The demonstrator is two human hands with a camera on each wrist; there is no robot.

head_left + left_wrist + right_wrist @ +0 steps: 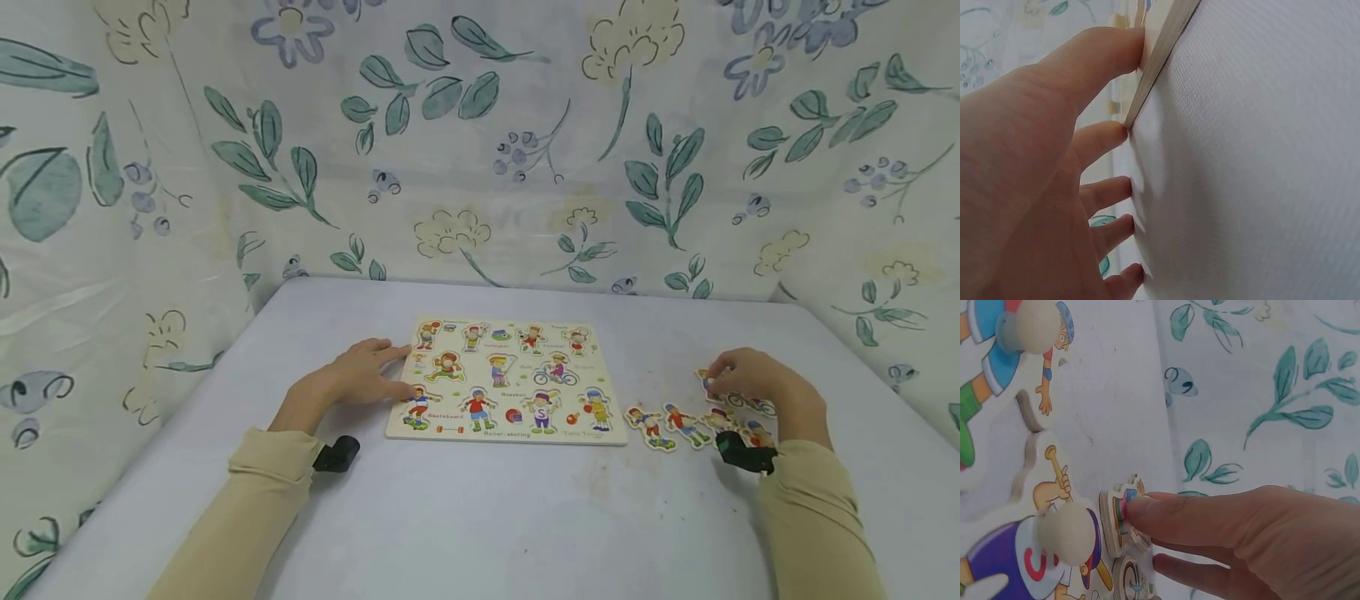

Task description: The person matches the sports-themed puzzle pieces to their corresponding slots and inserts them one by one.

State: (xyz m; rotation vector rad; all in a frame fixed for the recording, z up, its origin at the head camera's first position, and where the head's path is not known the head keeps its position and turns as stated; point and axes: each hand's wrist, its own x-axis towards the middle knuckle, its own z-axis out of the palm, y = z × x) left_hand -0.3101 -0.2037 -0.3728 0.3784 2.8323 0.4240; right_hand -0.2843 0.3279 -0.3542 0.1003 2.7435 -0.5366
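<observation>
A wooden puzzle board printed with children at sports lies flat on the white table. At its left edge is my left hand, fingers spread; the thumb rests on the board's rim and the fingertips touch down beside it. Off the board's right side, my right hand pinches a small wooden puzzle piece, its thumb covering part of the picture. Beneath that hand shows a bicycle piece. A baseball-player piece with a round wooden knob lies nearby.
Several loose pieces lie right of the board, among them a skateboarder and a roller skater. A floral curtain hangs behind the table and at both sides. Dark wrist cameras sit at the cuffs.
</observation>
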